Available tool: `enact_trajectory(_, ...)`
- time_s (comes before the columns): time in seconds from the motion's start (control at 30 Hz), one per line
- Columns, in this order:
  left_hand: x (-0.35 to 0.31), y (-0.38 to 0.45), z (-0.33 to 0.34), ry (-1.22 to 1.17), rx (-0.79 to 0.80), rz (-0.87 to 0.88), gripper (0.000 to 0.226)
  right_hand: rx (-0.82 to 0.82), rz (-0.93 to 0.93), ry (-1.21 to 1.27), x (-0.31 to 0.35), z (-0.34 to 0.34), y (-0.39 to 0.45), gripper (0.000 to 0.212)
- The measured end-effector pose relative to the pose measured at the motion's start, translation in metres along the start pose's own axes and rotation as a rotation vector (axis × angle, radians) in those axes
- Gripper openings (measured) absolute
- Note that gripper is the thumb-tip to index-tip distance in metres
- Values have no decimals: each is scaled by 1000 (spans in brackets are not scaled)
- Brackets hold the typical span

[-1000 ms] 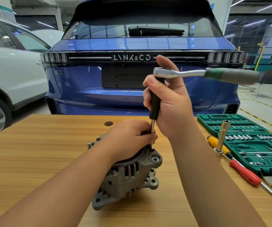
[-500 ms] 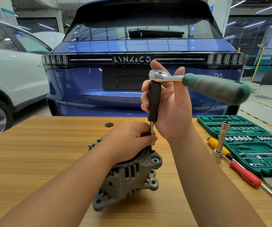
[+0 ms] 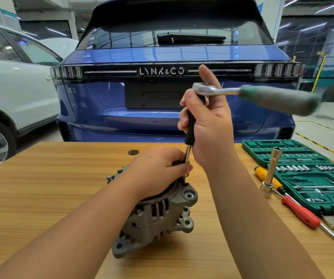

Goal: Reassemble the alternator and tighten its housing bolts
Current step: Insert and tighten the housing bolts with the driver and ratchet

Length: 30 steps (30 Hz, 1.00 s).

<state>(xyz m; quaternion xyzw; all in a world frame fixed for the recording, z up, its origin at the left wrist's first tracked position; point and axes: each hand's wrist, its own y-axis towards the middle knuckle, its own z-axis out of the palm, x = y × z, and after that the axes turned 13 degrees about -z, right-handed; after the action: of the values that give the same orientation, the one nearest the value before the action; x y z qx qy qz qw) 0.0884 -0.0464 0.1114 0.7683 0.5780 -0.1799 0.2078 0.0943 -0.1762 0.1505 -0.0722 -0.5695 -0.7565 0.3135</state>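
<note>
Alternator (image 3: 156,216) sits mid-table, nearer the front edge, pinned under the left hand (image 3: 158,170), whose fingers pinch the extension shaft (image 3: 187,156). Right hand (image 3: 208,125) wraps the black grip below the ratchet (image 3: 242,93). A tilted shaft could slip off the bolt and round it.

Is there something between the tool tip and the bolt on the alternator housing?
Nothing visible blocks it. The extension shaft runs straight down to the alternator; the left hand steadies it beside the tip, whose seating is hidden.
</note>
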Motion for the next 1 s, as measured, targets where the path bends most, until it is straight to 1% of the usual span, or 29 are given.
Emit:
enact_trajectory(0.13, 0, -1, 0, -6, 4, -7, 17, 29, -14, 22, -4, 1, 0, 46)
enact_trajectory(0.17, 0, -1, 0, -6, 5, -5, 17, 51, -2, 71, -4, -1, 0, 46)
enact_trajectory(0.23, 1, -1, 0, 2, 2, 2, 17, 85, 54, 243, -2, -3, 2, 41)
enact_trajectory(0.27, 1, 0, 0, 6, 1, 3, 17, 75, 88, 316, -1, -4, 3, 40)
enact_trajectory(0.33, 1, 0, 0, 5, 3, 0, 17, 44, 142, 375, 2, -6, 3, 46)
enact_trajectory(0.4, 1, 1, 1, 5, 3, -5, 17, 21, 163, 321, 4, -4, 2, 48)
enact_trajectory(0.43, 2, 1, 1, 7, 1, -5, 17, -1, 155, 260, 6, -1, 2, 43)
enact_trajectory(0.5, 2, 1, 2, 13, -3, 1, 18, -66, 110, 79, 8, 3, -1, 21)
enact_trajectory(0.53, 2, 1, 2, 18, -6, 6, 19, -108, 95, 3, 8, 4, -1, 16)
enact_trajectory(0.57, 2, 0, 2, 22, -7, 9, 20, -142, 99, -35, 9, 3, -1, 16)
enact_trajectory(0.6, 2, 0, 2, 21, -6, 10, 20, -150, 126, -50, 9, 2, 0, 15)
enact_trajectory(0.67, 2, 0, 1, -1, 4, -1, 18, -68, 208, -16, 10, -2, 3, 7)
enact_trajectory(0.7, 2, 1, 0, -17, 9, -10, 17, -21, 252, 44, 10, -3, 3, 8)
enact_trajectory(0.73, 2, 1, 0, -27, 12, -16, 17, 4, 277, 113, 9, -4, 3, 16)
enact_trajectory(0.8, 1, 1, 0, -32, 18, -20, 16, 26, 238, 175, 4, -4, 1, 27)
enact_trajectory(0.9, 0, 1, 0, -25, 19, -26, 18, 65, 76, 97, 1, 2, -2, 37)
enact_trajectory(1.0, -1, 0, 0, -16, 15, -31, 19, 73, 34, 69, 0, 3, -6, 42)
